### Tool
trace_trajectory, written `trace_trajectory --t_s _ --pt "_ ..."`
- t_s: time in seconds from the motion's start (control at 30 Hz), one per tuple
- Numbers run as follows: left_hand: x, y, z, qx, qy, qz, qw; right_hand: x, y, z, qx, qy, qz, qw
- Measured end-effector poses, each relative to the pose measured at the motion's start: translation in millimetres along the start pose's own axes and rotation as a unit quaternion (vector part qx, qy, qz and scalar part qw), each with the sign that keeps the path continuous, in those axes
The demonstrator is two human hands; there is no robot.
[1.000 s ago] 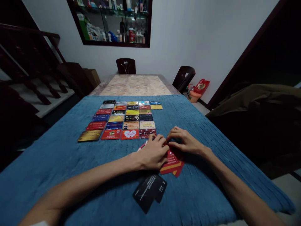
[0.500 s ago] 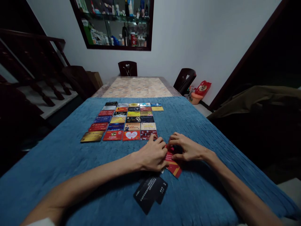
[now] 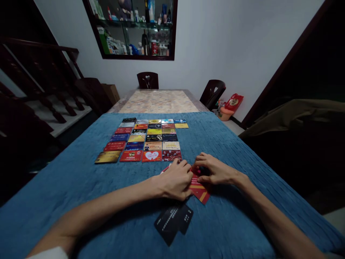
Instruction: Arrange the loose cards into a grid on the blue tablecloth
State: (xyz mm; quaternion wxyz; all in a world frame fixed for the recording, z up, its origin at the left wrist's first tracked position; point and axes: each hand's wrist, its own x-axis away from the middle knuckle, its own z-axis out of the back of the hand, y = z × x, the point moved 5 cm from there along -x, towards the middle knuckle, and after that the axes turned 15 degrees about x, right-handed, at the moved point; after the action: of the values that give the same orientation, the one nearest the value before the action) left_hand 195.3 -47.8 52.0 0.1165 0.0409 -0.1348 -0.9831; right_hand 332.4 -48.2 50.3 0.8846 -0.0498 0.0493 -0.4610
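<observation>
both hands down on a small pile of red cards (image 3: 198,189) at the near centre of the blue cloth (image 3: 67,187). left hand (image 3: 175,180) lies flat over the pile's left side, fingers curled on top. right hand (image 3: 214,171) pinches at the pile's far edge; can't tell if it has a card clamped.

handling guess: thin stiff plastic, very light, slick face to face, so the pile will slide and fan. the soft ribbed cloth gives a bit, so press one edge to tip a card up, then take it by the long edges.

two black cards (image 3: 174,221) lie overlapped just near of the pile. grid of cards (image 3: 147,138) laid out further off, to the left. bare marble table (image 3: 157,100) beyond the cloth, two dark chairs (image 3: 147,80), wall cabinet (image 3: 134,28), stairs (image 3: 35,90) left. dim light.
</observation>
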Motion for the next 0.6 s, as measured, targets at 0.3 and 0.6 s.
trace_trajectory --t_s 0.3,0.6 --pt "-0.3 -4.0 5.2 0.016 0.011 0.000 1.000 3.0 -1.9 4.6 -0.025 0.023 0.021 0.999" --pt "-0.8 -11.5 17.3 0.089 0.013 0.009 0.996 6.6 -5.3 13.7 -0.092 0.036 0.034 0.994"
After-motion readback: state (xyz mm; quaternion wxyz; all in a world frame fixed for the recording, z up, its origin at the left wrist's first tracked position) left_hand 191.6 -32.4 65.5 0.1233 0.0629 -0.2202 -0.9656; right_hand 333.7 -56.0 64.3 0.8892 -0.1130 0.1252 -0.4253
